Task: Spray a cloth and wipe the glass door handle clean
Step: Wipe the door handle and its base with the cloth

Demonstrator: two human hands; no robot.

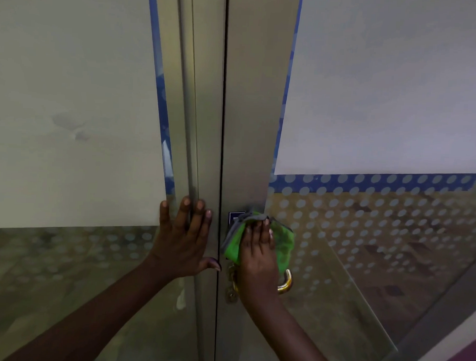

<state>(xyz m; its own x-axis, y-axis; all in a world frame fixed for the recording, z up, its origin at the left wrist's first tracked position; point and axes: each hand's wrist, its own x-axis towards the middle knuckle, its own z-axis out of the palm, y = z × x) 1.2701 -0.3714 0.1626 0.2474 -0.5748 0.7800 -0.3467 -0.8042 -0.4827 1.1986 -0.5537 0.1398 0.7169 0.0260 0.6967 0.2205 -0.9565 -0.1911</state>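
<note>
— What do you have in the head camera's view, counted?

— Two hands, both mine. One green microfibre cloth with a grey edge, one brass-coloured door handle, two metal door stiles and two glass panes. I'll place everything from the dark seam where the stiles meet.

— Start with the left hand.

— My left hand lies flat, fingers spread and gripping nothing, on the left stile just left of the seam. That stile is brushed metal, smooth, with a rounded vertical rib.

— And the right?

— My right hand is just right of the seam, fingers together, pressing the bunched cloth against the right stile. The cloth looks soft and crumpled. The handle is directly under it: a polished, curved bar, only its lower bend showing below my palm. A small dark plate peeks out above the cloth.

— The glass?

— The left pane and right pane are both printed with rows of pale round dots. One large matte sheet covers the upper part of each; a blue strip borders them.
</note>
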